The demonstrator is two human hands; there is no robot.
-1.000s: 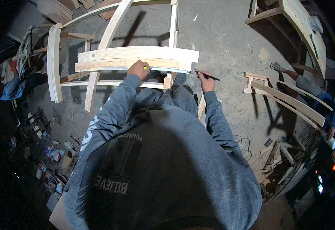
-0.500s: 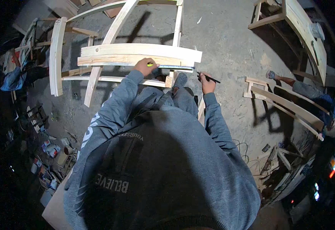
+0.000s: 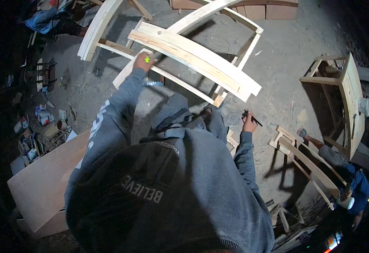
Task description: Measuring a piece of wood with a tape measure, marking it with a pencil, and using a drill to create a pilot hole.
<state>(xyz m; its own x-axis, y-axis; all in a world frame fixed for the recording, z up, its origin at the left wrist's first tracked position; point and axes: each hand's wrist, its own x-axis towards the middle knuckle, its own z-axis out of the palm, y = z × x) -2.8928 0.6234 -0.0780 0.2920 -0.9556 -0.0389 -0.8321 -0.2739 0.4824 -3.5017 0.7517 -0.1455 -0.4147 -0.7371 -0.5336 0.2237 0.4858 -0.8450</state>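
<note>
My left hand (image 3: 141, 62) is closed on a small yellow tape measure (image 3: 147, 59), just below the left part of curved pale boards (image 3: 195, 59) lying across a wooden frame (image 3: 255, 48). The boards are stacked side by side, one with a round knot near its left end. I cannot tell whether the tape's blade is out. My right hand (image 3: 249, 123) grips a black pencil or marker (image 3: 257, 122), below and right of the boards' right end, apart from them. A blue strip (image 3: 153, 83) shows below the boards, near my left hand.
A co-worker (image 3: 45, 21) is at upper left, another (image 3: 353, 181) at right beside a curved wooden piece (image 3: 315, 168). A wooden structure (image 3: 349, 105) stands at right. A large plywood sheet (image 3: 45, 181), scattered cans and scraps (image 3: 45, 118) lie at left; cardboard-coloured panels (image 3: 279, 10) at the top.
The view has swung, so the boards now slant down to the right. My left hand has moved up-left, off the boards' near edge to below their left part; both hands keep their items.
</note>
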